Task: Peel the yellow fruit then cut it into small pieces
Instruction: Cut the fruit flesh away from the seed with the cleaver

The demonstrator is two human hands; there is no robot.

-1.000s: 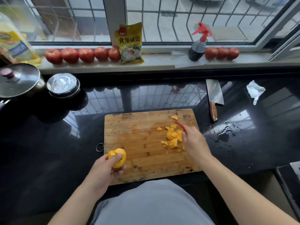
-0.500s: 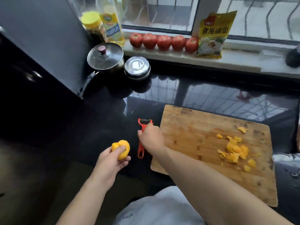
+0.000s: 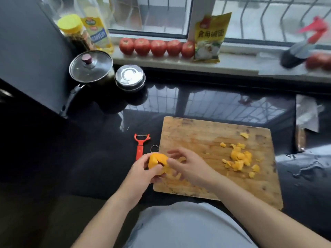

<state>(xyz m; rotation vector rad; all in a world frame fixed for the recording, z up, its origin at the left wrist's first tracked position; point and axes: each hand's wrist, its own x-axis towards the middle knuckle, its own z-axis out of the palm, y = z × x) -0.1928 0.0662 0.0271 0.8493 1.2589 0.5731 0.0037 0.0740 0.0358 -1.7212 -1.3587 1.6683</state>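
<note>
Nearest the camera, both forearms reach forward over a grey garment (image 3: 188, 228). The left hand (image 3: 143, 173) grips the yellow fruit (image 3: 158, 162) with fingers and thumb curled round it, at the near left corner of the wooden cutting board (image 3: 202, 135). The right hand (image 3: 189, 166) meets the fruit from the right: its thumb and forefinger close on the fruit's right side while the remaining fingers spread loosely above the board. Whether the right fingertips pinch peel or flesh cannot be told because of blur.

Right of the hands, a heap of small yellow pieces (image 3: 239, 159) lies on the board, with a few stray bits around it. Just left of the board, a red peeler (image 3: 140, 144) lies on the black glossy surface (image 3: 89, 149), blade end pointing away from the person; no hand touches it. Spilled water (image 3: 308, 169) lies on the surface beyond the board's right edge, and a cleaver (image 3: 306, 115), partly cut off by reflection, lies past the board's far right corner.

Farther back at left, a lidded saucepan (image 3: 91, 68) stands beside a steel container (image 3: 129, 77). On the windowsill (image 3: 161, 60) stand a row of five tomatoes (image 3: 157, 47), a yellow packet (image 3: 210, 38), an oil bottle (image 3: 97, 31), a yellow-capped jar (image 3: 75, 33), and at far right a blurred spray bottle (image 3: 300, 49) beside more tomatoes.
</note>
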